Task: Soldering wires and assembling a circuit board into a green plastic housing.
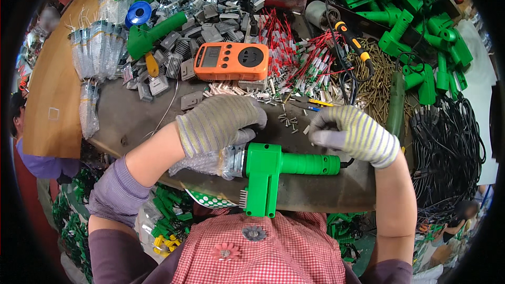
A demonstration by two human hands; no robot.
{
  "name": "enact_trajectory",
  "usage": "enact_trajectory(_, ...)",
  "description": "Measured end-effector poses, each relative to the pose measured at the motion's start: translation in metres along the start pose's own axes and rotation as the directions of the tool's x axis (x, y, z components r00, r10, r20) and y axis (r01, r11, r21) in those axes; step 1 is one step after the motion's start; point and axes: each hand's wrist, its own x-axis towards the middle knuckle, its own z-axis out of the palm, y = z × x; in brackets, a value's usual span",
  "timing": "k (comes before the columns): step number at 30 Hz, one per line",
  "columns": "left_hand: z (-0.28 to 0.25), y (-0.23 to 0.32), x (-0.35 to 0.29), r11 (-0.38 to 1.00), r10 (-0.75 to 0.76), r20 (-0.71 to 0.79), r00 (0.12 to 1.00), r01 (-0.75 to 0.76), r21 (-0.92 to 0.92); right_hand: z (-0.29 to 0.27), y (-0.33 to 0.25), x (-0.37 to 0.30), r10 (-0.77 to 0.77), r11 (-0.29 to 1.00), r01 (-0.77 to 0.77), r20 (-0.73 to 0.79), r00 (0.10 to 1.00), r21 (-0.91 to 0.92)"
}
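A green plastic tool housing [265,173] lies near the table's front edge, its handle pointing right and a dark cord leaving the handle's end. A bubble-wrapped metal part [210,163] extends from its left side. My left hand [218,123], in a striped grey-yellow glove, hovers above the wrapped part, thumb and fingers apart and nothing visible between them. Gloved alike, my right hand [355,134] is above the handle with bent fingers drawn together. A tiny pale piece shows at its fingertips, too small to name. Several small screws [288,122] lie between the hands.
Behind the hands stands an orange meter [231,62] with a socket. Around it are grey metal pieces [210,31], red-wired components [279,42], long brass screws [376,84] and a black-orange soldering iron [352,41]. Black cords [447,147] pile at right; green housings [405,26] heap behind.
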Motion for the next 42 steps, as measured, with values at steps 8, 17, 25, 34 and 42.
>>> enact_trajectory(8, -0.004, 0.007, 0.021, 0.985, 0.060, 0.153, 0.986, -0.082, 0.148, -0.005, 0.004, -0.024, -0.078, 0.972, 0.088, 0.053, 0.996, -0.217)
enact_trajectory(17, -0.002, 0.010, 0.023, 0.951, 0.079, 0.003, 0.997, -0.076, 0.300, 0.014, 0.015, 0.026, -0.547, 0.747, 0.407, -0.138, 0.826, -0.526)
enact_trajectory(25, 0.013, 0.020, -0.001, 0.793, -0.086, -0.147, 0.985, -0.022, -0.609, 0.030, 0.019, 0.044, -0.745, 0.225, 0.424, 0.126, 0.656, -0.877)
enact_trajectory(34, 0.012, 0.016, -0.013, 0.861, 0.022, -0.256, 0.966, -0.148, -0.486, 0.025, 0.017, 0.045, -0.693, 0.504, 0.450, -0.034, 0.720, -0.737)
enact_trajectory(42, 0.015, 0.030, 0.039, 0.953, -0.143, -0.180, 0.973, 0.185, 0.241, 0.027, 0.002, 0.032, -0.532, 0.485, 0.266, -0.040, 0.846, -0.833)
